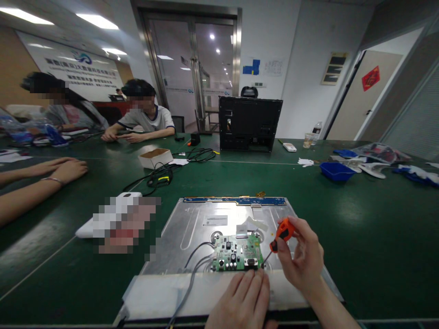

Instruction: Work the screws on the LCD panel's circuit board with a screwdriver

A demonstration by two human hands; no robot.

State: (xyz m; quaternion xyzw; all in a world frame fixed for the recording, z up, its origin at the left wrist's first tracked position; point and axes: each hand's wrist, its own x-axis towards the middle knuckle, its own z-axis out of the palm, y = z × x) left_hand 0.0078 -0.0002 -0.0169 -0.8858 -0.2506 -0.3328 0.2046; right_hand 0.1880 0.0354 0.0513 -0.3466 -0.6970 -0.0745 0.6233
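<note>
My right hand (302, 256) grips an orange and black screwdriver (284, 230), its tip at the lower right corner of a green circuit board (236, 251). The board lies on the silver metal back of a flat panel (199, 219). My left hand (243, 297) rests below the board, fingers together and fingertips at its lower edge near a connector; whether it holds anything is hidden. Grey and black cables (195, 274) run from the board's left side. A blue strip board (233, 201) lines the panel's far edge, and a white film (154, 294) covers its near part.
A pixelated item and a white device (87, 226) lie left of the panel. Beyond are black cables (161, 176), a cardboard box (155, 158), a black monitor housing (250, 123) and a blue tray (336, 172). Another person's hands (70, 171) rest at left; two people sit farther back.
</note>
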